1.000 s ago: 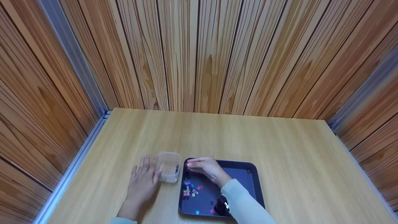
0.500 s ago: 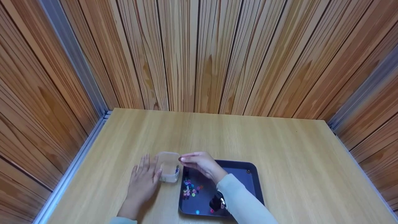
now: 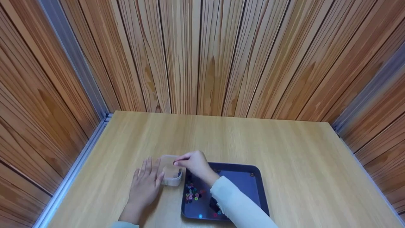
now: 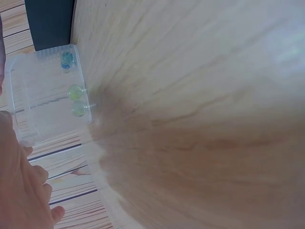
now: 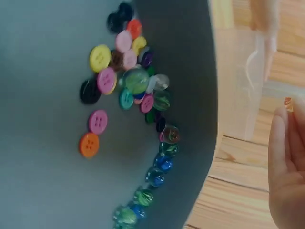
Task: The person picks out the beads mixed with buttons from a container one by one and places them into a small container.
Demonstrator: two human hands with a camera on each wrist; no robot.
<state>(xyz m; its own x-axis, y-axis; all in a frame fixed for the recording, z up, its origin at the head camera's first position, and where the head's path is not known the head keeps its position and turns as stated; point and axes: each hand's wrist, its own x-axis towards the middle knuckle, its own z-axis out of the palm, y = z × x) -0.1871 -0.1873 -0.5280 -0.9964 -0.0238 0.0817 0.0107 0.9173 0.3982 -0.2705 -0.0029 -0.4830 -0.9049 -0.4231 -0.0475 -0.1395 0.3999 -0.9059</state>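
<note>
My right hand [image 3: 194,166] is over the right rim of a clear plastic container [image 3: 171,182], pinching a small orange-brown marble [image 5: 288,104] between thumb and fingertips; the fingers hide part of it. Flat along the container's left side lies my left hand [image 3: 145,185], fingers straight, its thumb right at the container's wall. Inside the container, the left wrist view shows a blue marble [image 4: 66,59] and two yellow-green marbles [image 4: 75,92]. A dark tray [image 3: 239,180] sits to the right, with buttons [image 5: 98,122] and glass marbles [image 5: 162,162] gathered mostly along its left side.
A lone brown marble [image 3: 252,174] rests at the tray's far right corner. The right sleeve [image 3: 240,202] crosses over the tray. Around everything stretches a light wooden table [image 3: 300,164], bounded at the back by a wood-panelled wall [image 3: 212,63].
My right hand has come up from the tray's far left corner and moved left with the marble, from beside the container to above it. The left hand has stayed put.
</note>
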